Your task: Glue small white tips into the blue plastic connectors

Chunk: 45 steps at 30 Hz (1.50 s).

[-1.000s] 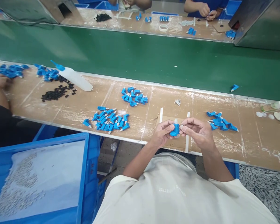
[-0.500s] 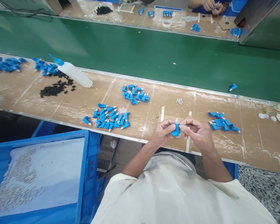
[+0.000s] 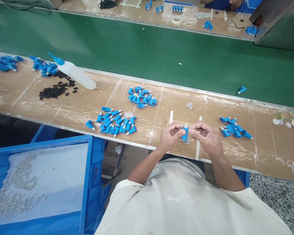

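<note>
My left hand point(image 3: 170, 137) is closed around a small blue plastic part with a white tip point(image 3: 185, 133), held upright over the cardboard. The fingers of my right hand point(image 3: 208, 138) are pinched together against the part's right side. Whether they also hold something small is hidden. Just below the part is a round clear dish point(image 3: 187, 141). Beyond my hands lies a little heap of small white pieces point(image 3: 189, 105). More blue parts are piled to the right point(image 3: 235, 128) and in two groups to the left, the nearer one point(image 3: 116, 121) beside the table edge.
A white squeeze bottle with a blue nozzle point(image 3: 77, 75) lies near black pieces point(image 3: 54, 90). Past the table runs a green belt point(image 3: 137, 49) carrying one blue part point(image 3: 241, 90). A blue crate point(image 3: 87, 182) stands at lower left. Another person's arm point(image 3: 232, 5) shows at the far table.
The blue part has turned in my fingers, so a narrower side faces me. Both hands stay close together. The view has shifted slightly, and the far person's hands are now mostly cut off.
</note>
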Tool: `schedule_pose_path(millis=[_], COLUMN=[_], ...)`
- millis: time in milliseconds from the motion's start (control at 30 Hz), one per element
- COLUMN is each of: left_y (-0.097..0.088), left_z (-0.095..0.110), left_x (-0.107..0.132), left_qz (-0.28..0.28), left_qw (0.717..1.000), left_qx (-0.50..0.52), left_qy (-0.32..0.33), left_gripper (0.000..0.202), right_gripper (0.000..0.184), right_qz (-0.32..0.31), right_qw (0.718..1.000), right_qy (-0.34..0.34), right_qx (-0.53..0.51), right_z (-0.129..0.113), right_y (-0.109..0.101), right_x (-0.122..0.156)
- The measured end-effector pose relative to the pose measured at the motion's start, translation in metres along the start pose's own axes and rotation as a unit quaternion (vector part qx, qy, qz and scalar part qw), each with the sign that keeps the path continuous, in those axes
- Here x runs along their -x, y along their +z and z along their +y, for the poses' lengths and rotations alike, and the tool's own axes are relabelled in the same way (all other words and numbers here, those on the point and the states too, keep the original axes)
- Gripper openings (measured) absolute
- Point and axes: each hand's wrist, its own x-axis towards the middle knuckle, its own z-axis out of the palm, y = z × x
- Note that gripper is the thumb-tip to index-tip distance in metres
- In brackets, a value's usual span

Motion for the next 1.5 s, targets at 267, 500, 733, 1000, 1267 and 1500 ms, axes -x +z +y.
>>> schedule_pose_path(millis=[267, 500, 733, 1000, 1267, 1500], left_y=[0.002, 0.008, 0.012, -0.02, -0.125, -0.097], left_z=[0.001, 0.013, 0.02, 0.027, 0.042, 0.006], left_x=[-0.004, -0.005, -0.009, -0.028, -0.068, -0.05], left_qz=[-0.036, -0.073, -0.09, -0.102, 0.217, 0.295], left_qw=[0.994, 0.987, 0.988, 0.979, 0.782, 0.767], left_qx=[0.068, 0.084, 0.042, -0.129, -0.571, -0.57], left_qy=[-0.081, -0.115, -0.121, -0.118, -0.123, -0.025], left_gripper=[0.048, 0.049, 0.05, 0.046, 0.01, 0.026], right_gripper=[0.043, 0.042, 0.04, 0.051, 0.047, 0.042], right_qz=[-0.051, -0.051, -0.033, -0.051, 0.045, 0.108], right_qw=[0.984, 0.968, 0.964, 0.972, 0.994, 0.99], right_qy=[0.097, 0.158, 0.17, 0.161, 0.078, 0.016], right_qx=[-0.139, -0.186, -0.2, -0.166, -0.064, 0.094], right_z=[0.01, 0.008, 0.008, 0.024, 0.032, 0.016], right_y=[-0.01, -0.013, -0.018, -0.03, -0.079, -0.123], right_x=[-0.012, -0.01, -0.012, -0.011, -0.008, -0.028])
